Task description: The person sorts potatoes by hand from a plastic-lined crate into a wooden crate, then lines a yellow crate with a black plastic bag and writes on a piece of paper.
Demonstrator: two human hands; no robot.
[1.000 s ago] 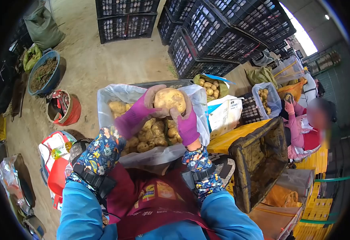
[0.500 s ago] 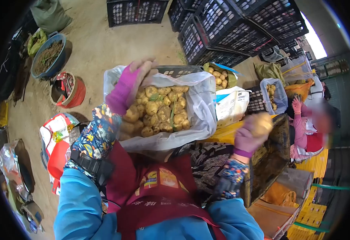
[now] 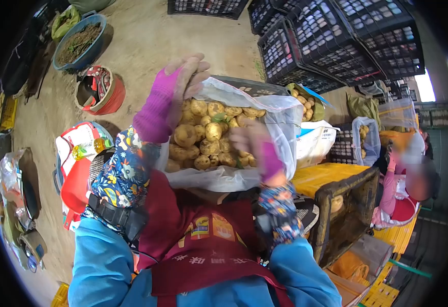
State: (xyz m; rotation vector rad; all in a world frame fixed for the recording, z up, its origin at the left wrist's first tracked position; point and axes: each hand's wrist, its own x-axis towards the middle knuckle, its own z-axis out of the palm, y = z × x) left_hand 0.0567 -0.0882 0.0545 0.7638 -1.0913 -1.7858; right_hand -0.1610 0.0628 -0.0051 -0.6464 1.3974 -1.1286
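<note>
A crate lined with a white plastic bag (image 3: 280, 130) stands in front of me, full of potatoes (image 3: 211, 132) with a few green leaves among them. My left hand (image 3: 185, 77), in a purple fingerless glove, is at the bag's far left edge with its fingers stretched out and nothing visible in them. Over the right part of the potatoes is my right hand (image 3: 257, 146), its fingers smeared by motion. One potato (image 3: 337, 203) lies in the worn yellow crate (image 3: 336, 179) to my right, which is tipped on its side.
Black crates (image 3: 331, 46) are stacked at the far right. On the left are a red bucket (image 3: 114, 97), a blue basin (image 3: 88, 53) of dirt and a red dustpan (image 3: 78, 187). A person in pink (image 3: 387, 192) sits on the right near another lined crate (image 3: 367, 140).
My right hand has moved left from the yellow crate to the potatoes in the bag. The potato it held is gone from it, and one now lies in that crate. The view has shifted.
</note>
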